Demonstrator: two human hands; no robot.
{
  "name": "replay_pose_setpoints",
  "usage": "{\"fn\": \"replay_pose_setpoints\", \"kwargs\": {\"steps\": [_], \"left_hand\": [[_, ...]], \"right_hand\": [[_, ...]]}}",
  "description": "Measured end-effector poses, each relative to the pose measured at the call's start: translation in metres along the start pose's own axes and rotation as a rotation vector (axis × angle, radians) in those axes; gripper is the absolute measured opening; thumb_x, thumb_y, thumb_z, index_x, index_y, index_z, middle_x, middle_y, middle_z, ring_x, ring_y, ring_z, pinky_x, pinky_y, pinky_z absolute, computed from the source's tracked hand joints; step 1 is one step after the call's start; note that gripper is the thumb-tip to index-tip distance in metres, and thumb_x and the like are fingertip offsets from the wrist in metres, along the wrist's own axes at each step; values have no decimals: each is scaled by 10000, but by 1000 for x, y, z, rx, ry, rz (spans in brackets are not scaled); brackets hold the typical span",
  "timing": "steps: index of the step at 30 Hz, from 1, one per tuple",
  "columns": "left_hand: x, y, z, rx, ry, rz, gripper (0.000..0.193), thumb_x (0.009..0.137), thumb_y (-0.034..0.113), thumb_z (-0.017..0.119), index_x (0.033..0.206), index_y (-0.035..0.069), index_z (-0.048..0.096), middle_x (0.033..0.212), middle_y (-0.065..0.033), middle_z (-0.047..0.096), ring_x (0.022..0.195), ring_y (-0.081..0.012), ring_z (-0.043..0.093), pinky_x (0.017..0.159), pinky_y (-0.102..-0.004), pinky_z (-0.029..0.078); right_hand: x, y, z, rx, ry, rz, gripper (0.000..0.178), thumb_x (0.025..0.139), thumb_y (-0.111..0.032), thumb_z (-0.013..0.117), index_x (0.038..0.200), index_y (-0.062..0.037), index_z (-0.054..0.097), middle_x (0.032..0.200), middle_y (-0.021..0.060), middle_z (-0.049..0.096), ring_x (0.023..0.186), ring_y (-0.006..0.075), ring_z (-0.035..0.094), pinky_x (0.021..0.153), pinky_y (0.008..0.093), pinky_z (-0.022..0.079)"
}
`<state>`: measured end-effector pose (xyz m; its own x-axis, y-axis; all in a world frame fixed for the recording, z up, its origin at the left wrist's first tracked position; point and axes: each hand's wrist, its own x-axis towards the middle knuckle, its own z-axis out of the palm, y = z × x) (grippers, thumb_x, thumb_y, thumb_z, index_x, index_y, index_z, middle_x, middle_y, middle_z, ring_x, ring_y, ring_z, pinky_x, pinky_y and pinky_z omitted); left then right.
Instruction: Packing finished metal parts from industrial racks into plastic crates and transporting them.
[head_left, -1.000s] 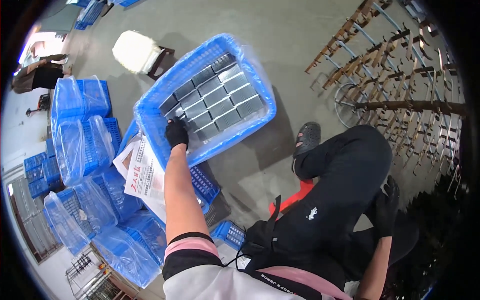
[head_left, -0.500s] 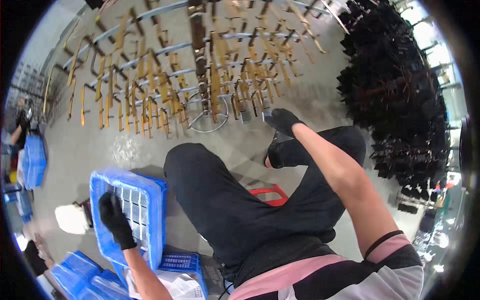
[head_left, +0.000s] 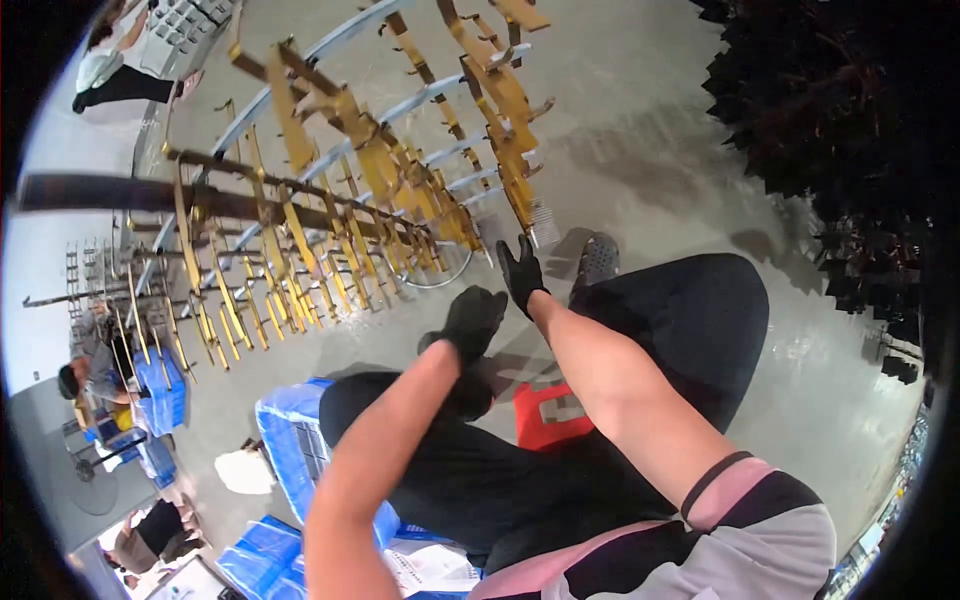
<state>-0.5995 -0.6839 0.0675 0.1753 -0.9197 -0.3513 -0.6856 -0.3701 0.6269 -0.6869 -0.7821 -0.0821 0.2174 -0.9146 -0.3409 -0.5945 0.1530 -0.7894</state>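
Note:
My right hand (head_left: 521,274), in a black glove, is just below the lowest end of a brass-coloured hanging rack (head_left: 508,165). Its thumb and fingers are apart, and I see nothing between them. A pale comb-like piece with fine teeth (head_left: 541,222) hangs at the rack's tip, close above this hand. My left hand (head_left: 472,322), also black-gloved, is lower and to the left, above my lap. Its fingers are closed together, pointing up toward the rack; whatever they may hold is hidden by the dark glove and blur.
Left of my knee stands a blue plastic-lined basket (head_left: 290,430), partly hidden by my leg and arm. A red stool (head_left: 545,418) shows between my legs. Dense black hanging parts (head_left: 820,130) fill the right. Other people (head_left: 130,85) are at the far left.
My left hand has left the basket of comb-like pieces and come up beside my right hand. My right hand has moved slightly left and lower, its fingers now apart. The view has turned.

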Motion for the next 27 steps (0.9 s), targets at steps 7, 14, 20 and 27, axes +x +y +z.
{"fn": "replay_pose_setpoints", "kwargs": {"steps": [7,14,20,27], "left_hand": [[81,-73,61,61,335,99,187,843,181,613,972,46,626,829,-174,633,786,-362,603,657,-441,472],[76,-76,65,-152,368,-110,251,819,128,643,1065,93,608,853,-133,651,780,-329,630,645,-429,494],[101,-87,70,-620,412,21,160,858,171,598,1004,112,630,813,-131,642,742,-313,626,628,-421,491],[108,-84,59,-47,334,55,221,873,224,580,1063,112,595,804,-130,638,736,-307,635,621,-426,488]], "right_hand": [[12,-1,26,279,-131,65,635,901,-228,598,1443,-68,309,1270,177,550,1125,265,558,922,374,438],[-1,-8,12,928,-429,211,698,876,-155,611,1478,-174,259,1250,91,553,953,110,558,803,314,465],[42,6,11,796,-527,96,681,895,-178,591,1482,-175,246,1253,100,553,955,115,556,797,314,461],[37,-18,0,470,-377,-3,601,934,-256,541,1472,-189,281,1303,94,507,1022,191,551,848,338,457]]}}
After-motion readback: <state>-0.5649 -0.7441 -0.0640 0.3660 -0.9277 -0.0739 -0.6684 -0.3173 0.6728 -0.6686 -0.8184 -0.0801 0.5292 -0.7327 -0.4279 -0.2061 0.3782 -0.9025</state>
